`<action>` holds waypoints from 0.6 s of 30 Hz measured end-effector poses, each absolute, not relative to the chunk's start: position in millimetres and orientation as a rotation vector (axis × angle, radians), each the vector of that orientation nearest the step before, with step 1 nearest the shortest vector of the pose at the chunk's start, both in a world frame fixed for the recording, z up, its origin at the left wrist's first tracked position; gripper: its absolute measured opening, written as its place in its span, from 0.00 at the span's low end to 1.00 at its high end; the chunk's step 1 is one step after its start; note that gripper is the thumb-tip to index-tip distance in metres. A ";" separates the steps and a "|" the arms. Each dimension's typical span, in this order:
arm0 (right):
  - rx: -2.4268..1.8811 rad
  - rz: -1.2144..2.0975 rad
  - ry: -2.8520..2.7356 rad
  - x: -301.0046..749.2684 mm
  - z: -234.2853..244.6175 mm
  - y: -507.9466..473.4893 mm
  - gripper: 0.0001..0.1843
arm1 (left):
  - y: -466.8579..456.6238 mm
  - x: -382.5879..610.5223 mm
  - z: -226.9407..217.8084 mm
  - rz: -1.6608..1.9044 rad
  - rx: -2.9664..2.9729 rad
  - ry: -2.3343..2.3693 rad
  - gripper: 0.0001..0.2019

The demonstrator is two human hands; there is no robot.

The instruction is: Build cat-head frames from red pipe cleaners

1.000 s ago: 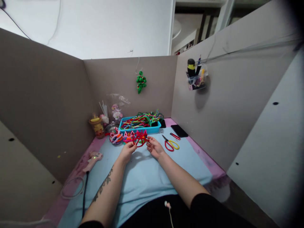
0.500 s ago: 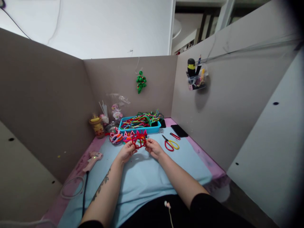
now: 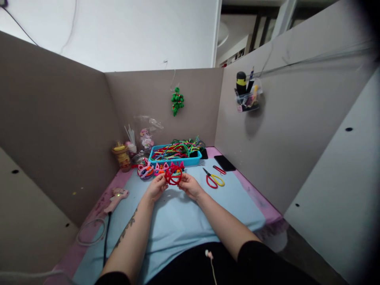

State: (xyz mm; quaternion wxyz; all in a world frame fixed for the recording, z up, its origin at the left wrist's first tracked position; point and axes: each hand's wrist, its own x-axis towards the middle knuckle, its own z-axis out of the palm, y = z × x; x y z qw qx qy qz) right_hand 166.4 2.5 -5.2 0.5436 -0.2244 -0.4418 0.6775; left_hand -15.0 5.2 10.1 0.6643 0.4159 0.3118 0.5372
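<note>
Between my hands, above the light blue cloth [image 3: 178,221], is a round openwork frame bent from red pipe cleaners [image 3: 173,175]. My left hand [image 3: 158,187] pinches its left side. Fingers of my right hand [image 3: 190,186] are closed on its right side. Just behind the frame stand several colourful pipe-cleaner pieces with pointed ears, and one of them, a pink and orange piece [image 3: 145,171], sits farther left. A blue tray [image 3: 178,161] heaped with many-coloured pipe cleaners [image 3: 181,149] lies beyond them.
To the right lie red-and-yellow-handled scissors [image 3: 215,180], a red-handled tool [image 3: 219,170] and a black phone [image 3: 225,163]. A pink glue gun [image 3: 116,199] with a cable is at left, near a jar [image 3: 122,158]. Grey partitions [image 3: 166,89] enclose the table.
The red frame has been turned a little between my hands and shows a different face. Both hands stay on it in nearly the same place. The camera view has shifted slightly.
</note>
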 end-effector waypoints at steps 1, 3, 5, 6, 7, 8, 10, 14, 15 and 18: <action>-0.543 1.599 -1.063 165.4 -6.1 2.9 0.17 | 5.1 -15.0 10.5 1.218 0.934 0.701 0.18; -0.565 1.579 -1.087 164.5 -8.3 4.4 0.16 | 4.9 -14.8 11.5 1.222 0.925 0.694 0.17; -0.585 1.556 -1.102 164.3 -10.4 6.1 0.15 | 4.3 -14.5 12.6 1.221 0.917 0.688 0.17; -0.593 1.545 -1.108 164.3 -11.1 6.7 0.16 | 4.0 -14.2 13.3 1.220 0.914 0.686 0.17; -0.600 1.534 -1.111 164.2 -11.6 7.2 0.16 | 3.6 -13.9 13.9 1.219 0.911 0.685 0.17; -0.607 1.524 -1.114 164.0 -11.8 7.4 0.16 | 3.2 -13.5 14.4 1.220 0.907 0.686 0.17; -0.620 1.503 -1.114 162.8 -11.9 7.4 0.17 | 2.5 -12.6 15.3 1.228 0.902 0.689 0.17; -0.643 1.466 -1.107 158.6 -12.4 6.5 0.17 | 2.2 -10.1 15.7 1.268 0.896 0.704 0.18; -0.649 1.458 -1.103 157.5 -12.8 6.5 0.17 | 2.2 -9.3 15.7 1.279 0.896 0.707 0.18; -0.662 1.442 -1.084 155.2 -14.4 7.0 0.17 | 1.5 -6.4 15.3 1.293 0.907 0.721 0.19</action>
